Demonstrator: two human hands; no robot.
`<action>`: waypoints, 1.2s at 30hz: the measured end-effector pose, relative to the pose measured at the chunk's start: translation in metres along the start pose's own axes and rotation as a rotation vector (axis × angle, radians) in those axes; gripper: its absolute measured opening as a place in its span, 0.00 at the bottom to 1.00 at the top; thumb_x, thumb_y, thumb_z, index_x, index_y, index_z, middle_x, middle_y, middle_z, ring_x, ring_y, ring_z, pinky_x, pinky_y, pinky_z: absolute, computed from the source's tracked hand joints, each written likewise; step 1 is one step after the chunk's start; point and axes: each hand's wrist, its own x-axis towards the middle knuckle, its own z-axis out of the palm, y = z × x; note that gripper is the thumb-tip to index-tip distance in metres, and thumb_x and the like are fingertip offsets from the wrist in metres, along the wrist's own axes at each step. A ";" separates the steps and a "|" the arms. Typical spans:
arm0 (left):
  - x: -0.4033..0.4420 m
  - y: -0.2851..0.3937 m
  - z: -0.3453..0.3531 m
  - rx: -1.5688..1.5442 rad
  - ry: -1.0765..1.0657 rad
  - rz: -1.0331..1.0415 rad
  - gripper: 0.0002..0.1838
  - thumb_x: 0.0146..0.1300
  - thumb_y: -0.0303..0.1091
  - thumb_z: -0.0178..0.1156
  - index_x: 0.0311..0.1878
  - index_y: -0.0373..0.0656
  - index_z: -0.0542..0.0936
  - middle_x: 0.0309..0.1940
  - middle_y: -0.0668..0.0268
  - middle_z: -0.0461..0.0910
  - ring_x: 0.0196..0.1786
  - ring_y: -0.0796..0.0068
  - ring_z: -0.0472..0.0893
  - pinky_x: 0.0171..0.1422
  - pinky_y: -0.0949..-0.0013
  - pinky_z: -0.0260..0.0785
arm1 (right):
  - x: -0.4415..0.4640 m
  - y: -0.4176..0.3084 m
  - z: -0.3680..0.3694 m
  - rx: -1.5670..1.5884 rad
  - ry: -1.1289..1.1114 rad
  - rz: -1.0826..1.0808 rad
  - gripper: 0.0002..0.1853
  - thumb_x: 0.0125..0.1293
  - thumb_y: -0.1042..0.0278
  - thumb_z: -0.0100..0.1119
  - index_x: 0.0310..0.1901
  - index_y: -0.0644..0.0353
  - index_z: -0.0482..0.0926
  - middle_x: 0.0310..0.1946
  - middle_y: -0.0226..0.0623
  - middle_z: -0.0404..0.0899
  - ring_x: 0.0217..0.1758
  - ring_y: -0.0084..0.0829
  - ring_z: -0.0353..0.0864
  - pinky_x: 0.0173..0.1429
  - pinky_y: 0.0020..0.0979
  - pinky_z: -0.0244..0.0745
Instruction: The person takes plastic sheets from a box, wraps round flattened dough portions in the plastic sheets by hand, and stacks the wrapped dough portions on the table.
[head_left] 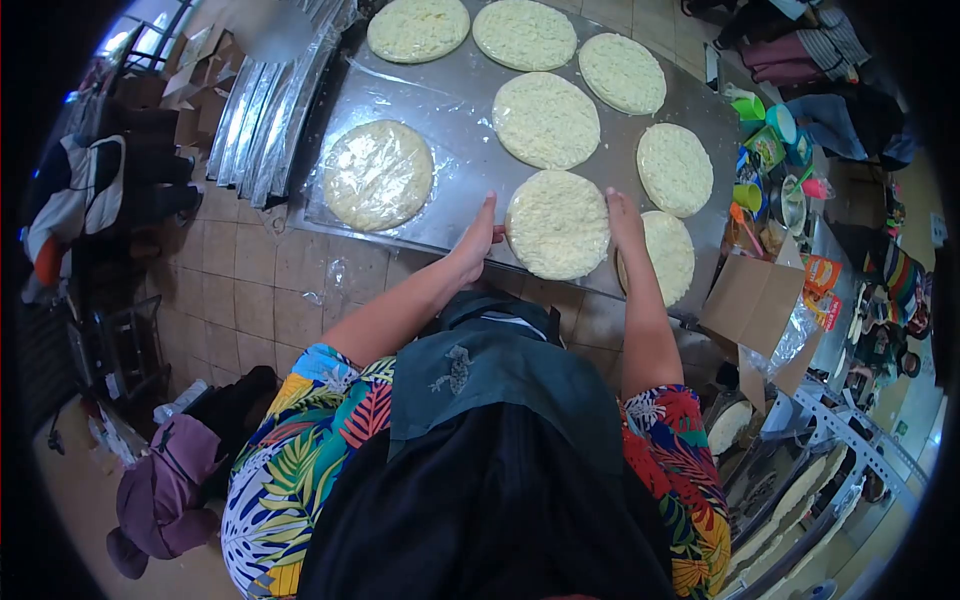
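A round cheese-topped pizza (558,226) is between my two hands, its near side reaching over the table's front edge. At its left rim is my left hand (478,240), thumb pointing up and the other fingers curled toward the pizza's edge. My right hand (624,216) grips the opposite rim, its fingers partly hidden. Directly behind sits another cheese-topped pizza (546,120). Close to my right forearm lies one more pizza (668,258), partly covered by the arm. On the left, a plastic-wrapped pizza (378,176) rests on a clear plastic sheet.
Several more pizzas lie on the metal table (450,130). Long plastic-covered bundles (275,125) line its left side. An open cardboard box (752,305) stands at the right, near a metal rack (835,440) holding round flat pieces. Other people are around the room.
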 end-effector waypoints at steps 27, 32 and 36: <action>-0.099 0.062 -0.123 -0.523 -0.137 0.500 0.42 0.67 0.68 0.30 0.71 0.42 0.54 0.65 0.53 0.67 0.66 0.61 0.69 0.68 0.56 0.60 | -0.005 -0.243 0.037 0.468 -0.745 0.049 0.34 0.67 0.33 0.41 0.51 0.60 0.74 0.42 0.35 0.81 0.46 0.28 0.77 0.53 0.32 0.68; -0.075 0.055 -0.181 -0.569 0.061 0.538 0.45 0.63 0.73 0.34 0.69 0.42 0.54 0.62 0.55 0.70 0.61 0.64 0.74 0.59 0.64 0.68 | -0.006 -0.297 0.125 0.297 -0.686 -0.012 0.33 0.65 0.33 0.45 0.46 0.62 0.78 0.38 0.36 0.80 0.41 0.30 0.76 0.50 0.37 0.67; -0.056 0.052 -0.204 -0.608 0.130 0.493 0.46 0.63 0.74 0.35 0.70 0.42 0.54 0.62 0.56 0.70 0.62 0.68 0.73 0.58 0.65 0.69 | 0.000 -0.303 0.169 0.247 -0.671 -0.004 0.34 0.65 0.35 0.46 0.50 0.64 0.78 0.43 0.39 0.81 0.45 0.33 0.77 0.53 0.38 0.67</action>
